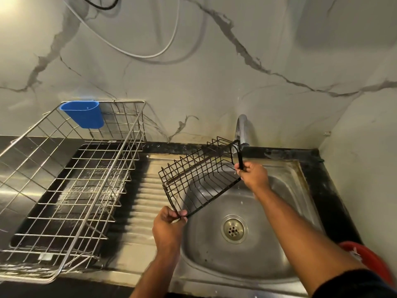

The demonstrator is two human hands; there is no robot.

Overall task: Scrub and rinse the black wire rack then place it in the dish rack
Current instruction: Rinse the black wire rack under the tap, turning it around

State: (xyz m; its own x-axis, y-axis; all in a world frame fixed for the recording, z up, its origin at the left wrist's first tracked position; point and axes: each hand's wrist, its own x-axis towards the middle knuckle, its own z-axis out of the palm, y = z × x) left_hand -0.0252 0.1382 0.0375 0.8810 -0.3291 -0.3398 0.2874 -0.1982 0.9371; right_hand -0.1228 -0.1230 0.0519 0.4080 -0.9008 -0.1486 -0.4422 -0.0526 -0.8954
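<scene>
Here both hands hold the rack (199,177) over the sink (300,190), under the tap (242,130): left hand (167,229) pinches its near corner, right hand (255,175) grips the far end. Rinsing looks finished; next, swing it left into the dish rack (71,179).

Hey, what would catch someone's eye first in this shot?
The black wire rack, held tilted over the steel sink beside the tap, left hand and right hand each gripping an end. Left of it sits the big silver dish rack, a blue cup hooked on its back rim.
</scene>
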